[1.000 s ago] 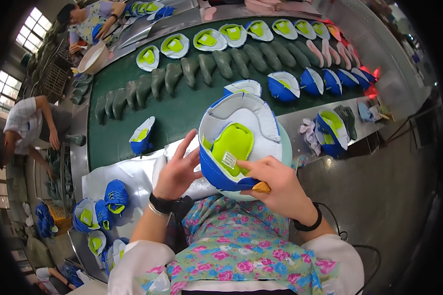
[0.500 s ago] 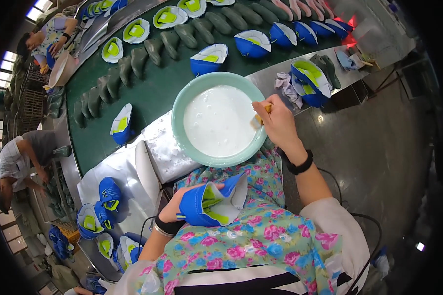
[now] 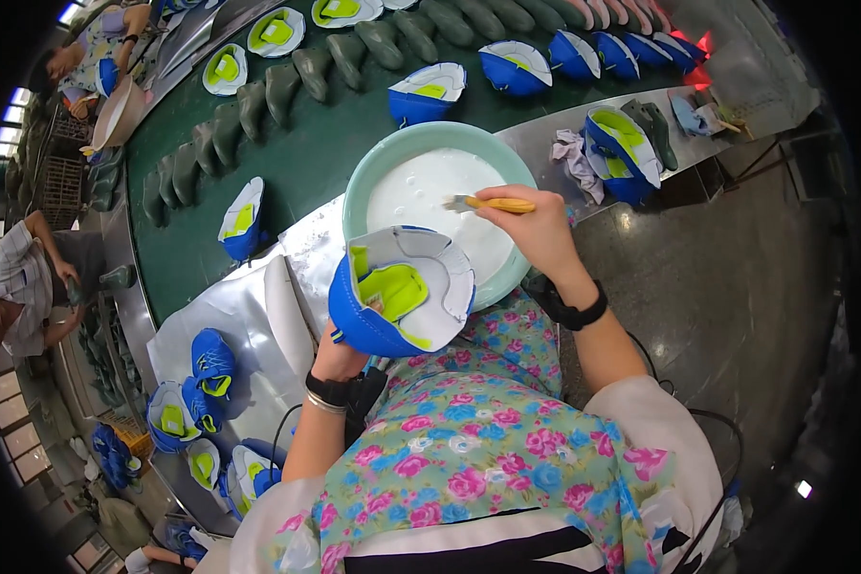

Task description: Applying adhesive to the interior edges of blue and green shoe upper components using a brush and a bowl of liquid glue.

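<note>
My left hand (image 3: 337,358) grips a blue shoe upper (image 3: 378,330) from below, near the basin's close edge. The upper's white and lime-green inside faces up, and it hides part of the basin. A wooden-handled brush (image 3: 502,204) is pinched in my right hand (image 3: 541,232); its bristles point left over the white liquid (image 3: 469,177). Whether the bristles touch the liquid I cannot tell. The round pale-green basin (image 3: 362,182) holding this liquid stands in front of me, at the table edge.
Green shoe lasts (image 3: 311,75) and several blue uppers (image 3: 429,96) line the green belt (image 3: 287,158). More blue uppers (image 3: 210,354) lie at left. A crumpled cloth (image 3: 576,163) sits right of the basin, beside another upper (image 3: 622,153). Two people work at the far left.
The shoe upper has risen from my lap toward the basin and now opens upward. My right hand's brush has swung from the basin's right rim to point left over the liquid.
</note>
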Demonstrator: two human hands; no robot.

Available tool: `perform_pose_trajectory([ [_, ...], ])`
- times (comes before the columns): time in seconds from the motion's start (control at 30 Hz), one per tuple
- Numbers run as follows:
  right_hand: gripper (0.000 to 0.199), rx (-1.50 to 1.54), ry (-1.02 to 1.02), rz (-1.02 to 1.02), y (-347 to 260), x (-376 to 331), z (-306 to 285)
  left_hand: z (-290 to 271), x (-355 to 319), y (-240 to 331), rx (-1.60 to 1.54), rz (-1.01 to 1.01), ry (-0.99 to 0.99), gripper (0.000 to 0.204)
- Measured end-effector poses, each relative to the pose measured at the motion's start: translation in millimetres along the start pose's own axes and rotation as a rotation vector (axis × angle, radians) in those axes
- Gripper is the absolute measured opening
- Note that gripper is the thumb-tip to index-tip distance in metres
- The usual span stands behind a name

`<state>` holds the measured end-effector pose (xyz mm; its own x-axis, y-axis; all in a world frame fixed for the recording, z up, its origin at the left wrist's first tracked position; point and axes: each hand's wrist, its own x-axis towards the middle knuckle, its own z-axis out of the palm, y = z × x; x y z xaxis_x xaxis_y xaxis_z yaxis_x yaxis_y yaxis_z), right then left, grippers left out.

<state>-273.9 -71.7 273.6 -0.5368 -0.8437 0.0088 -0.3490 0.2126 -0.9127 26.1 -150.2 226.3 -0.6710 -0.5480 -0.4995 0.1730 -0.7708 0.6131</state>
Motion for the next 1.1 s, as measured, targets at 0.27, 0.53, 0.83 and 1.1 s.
perform_pose_trajectory([
  [0.27, 0.019, 0.240, -0.105, -0.041, -37, 6, -2, 28, 18, 9, 0.052, -0.067, -0.054, 0.045],
  [0.53, 0.019, 0.250, -0.006, 0.346, -28, -30, -11, 39, 35, 28, 0.245, 0.150, 0.002, 0.049],
  [0.83, 0.017, 0.306, -0.170, 0.287, -77, -47, -28, 47, 43, 44, 0.600, 0.452, 0.076, 0.039],
  [1.1, 0.012, 0.083, 0.066, 0.102, -56, 5, -46, 37, 48, 38, -0.140, 0.161, 0.148, 0.022],
])
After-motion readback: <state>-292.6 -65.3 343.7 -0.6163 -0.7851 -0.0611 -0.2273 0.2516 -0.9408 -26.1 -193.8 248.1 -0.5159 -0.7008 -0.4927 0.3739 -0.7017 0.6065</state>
